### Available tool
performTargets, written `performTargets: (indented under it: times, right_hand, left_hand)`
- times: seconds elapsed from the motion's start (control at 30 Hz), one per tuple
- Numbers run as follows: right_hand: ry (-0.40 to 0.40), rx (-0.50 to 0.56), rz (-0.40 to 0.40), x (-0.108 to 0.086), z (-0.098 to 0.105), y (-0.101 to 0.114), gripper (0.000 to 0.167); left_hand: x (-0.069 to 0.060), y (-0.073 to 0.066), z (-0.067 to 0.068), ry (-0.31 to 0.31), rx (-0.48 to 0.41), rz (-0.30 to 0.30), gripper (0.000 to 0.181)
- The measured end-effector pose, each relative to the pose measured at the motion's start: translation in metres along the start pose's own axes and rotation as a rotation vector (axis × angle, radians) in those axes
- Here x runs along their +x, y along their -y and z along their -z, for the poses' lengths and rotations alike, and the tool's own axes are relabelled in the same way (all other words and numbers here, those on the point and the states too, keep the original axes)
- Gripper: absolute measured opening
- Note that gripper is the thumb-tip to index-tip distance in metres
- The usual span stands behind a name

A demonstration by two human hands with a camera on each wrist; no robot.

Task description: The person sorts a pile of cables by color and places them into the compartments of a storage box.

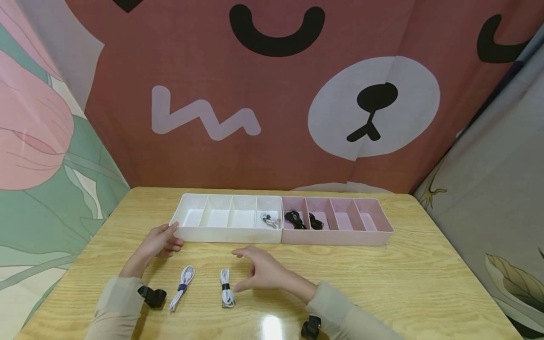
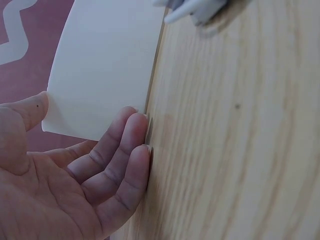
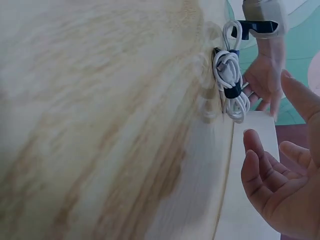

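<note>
My left hand [image 1: 158, 243] is at the left end of a white compartment box [image 1: 229, 235]. Its thumb touches the upper corner, and the fingers lie loosely bent by the bottom corner in the left wrist view. My right hand [image 1: 265, 270] hovers just right of a bundled white cable [image 1: 226, 297] with a black strap, thumb and fingers spread, holding nothing. Another white cable [image 1: 187, 275], tied with a dark blue strap, lies nearer my left forearm. Both bundles overlap in the right wrist view. A small white bundled cord [image 1: 269, 220] sits in the white box's rightmost compartment.
A pink compartment box [image 1: 340, 238] stands end to end with the white one. Black cables [image 1: 294, 219] lie in its two left compartments. Both boxes are near the back of the wooden table [image 1: 425, 283], before a printed curtain [image 1: 272, 160].
</note>
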State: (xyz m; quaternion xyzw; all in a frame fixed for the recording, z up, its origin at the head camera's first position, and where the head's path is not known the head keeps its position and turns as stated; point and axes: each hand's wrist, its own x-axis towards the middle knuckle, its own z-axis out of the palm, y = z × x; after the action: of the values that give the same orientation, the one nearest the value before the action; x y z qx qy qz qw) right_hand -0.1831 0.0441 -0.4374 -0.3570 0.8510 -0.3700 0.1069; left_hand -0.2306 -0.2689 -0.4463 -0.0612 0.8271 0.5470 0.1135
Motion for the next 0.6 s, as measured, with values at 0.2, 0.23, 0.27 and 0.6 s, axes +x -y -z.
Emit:
performTargets:
  times: [0.2, 0.23, 0.27, 0.6]
  right_hand:
    - [0.040, -0.073, 0.030, 0.002, -0.006, 0.000, 0.082]
    - [0.048, -0.087, 0.033, 0.003, -0.007, 0.001, 0.082]
    - [0.055, -0.096, 0.033, 0.003, -0.008, 0.001, 0.083]
    - [0.075, -0.137, 0.039, 0.006, -0.013, 0.003, 0.084]
  left_hand:
    - [0.000, 0.000, 0.000, -0.003, -0.001, 0.007, 0.065]
    - [0.000, 0.000, 0.000, -0.003, -0.002, 0.009, 0.065]
    - [0.000, 0.000, 0.000, -0.003, -0.002, 0.009, 0.066]
    - [0.000, -0.001, 0.000, 0.000, -0.002, 0.005, 0.067]
